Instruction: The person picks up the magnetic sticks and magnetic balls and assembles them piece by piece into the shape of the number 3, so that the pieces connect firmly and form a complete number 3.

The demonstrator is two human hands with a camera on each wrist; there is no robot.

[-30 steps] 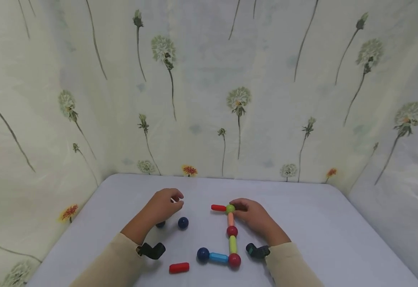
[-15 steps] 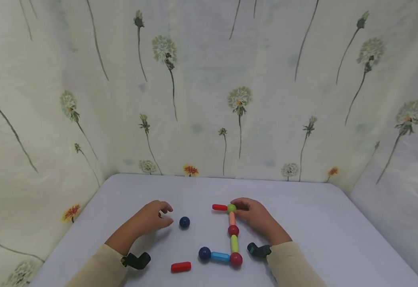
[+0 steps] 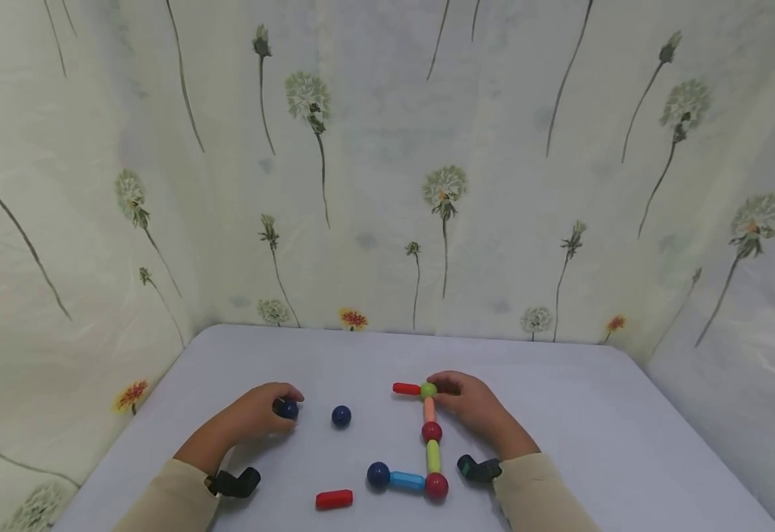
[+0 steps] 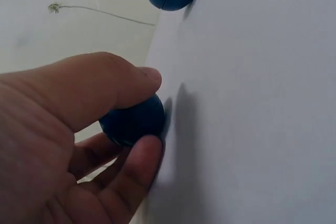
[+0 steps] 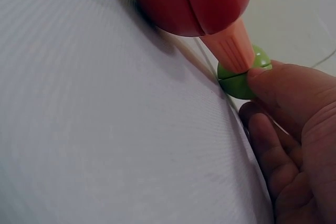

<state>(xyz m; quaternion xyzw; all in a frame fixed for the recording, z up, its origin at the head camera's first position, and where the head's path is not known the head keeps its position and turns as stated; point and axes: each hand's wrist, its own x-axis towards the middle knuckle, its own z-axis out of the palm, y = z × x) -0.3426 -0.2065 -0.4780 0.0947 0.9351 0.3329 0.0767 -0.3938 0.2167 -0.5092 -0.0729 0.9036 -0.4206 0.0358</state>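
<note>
On the left of the table, my left hand [image 3: 254,414] has its thumb and fingers round a dark blue ball [image 4: 134,121]. A second blue ball [image 3: 341,416] lies just right of that hand. My right hand [image 3: 472,401] grips the green ball [image 5: 240,85] at the far end of a joined chain. From it run a red rod [image 3: 405,389] to the left and an orange rod [image 5: 231,45] to a red ball [image 3: 431,431]. A yellow-green rod [image 3: 434,456], another red ball [image 3: 436,485], a light blue rod [image 3: 407,481] and a blue end ball [image 3: 378,475] follow.
A loose red rod [image 3: 334,499] lies near the front of the white table [image 3: 547,414], left of the chain. A curtain [image 3: 374,148] with printed dandelions hangs behind the table and along its sides.
My left hand has moved left and towards the front, and its fingers have closed round the left blue ball. The right hand stays at the green ball.
</note>
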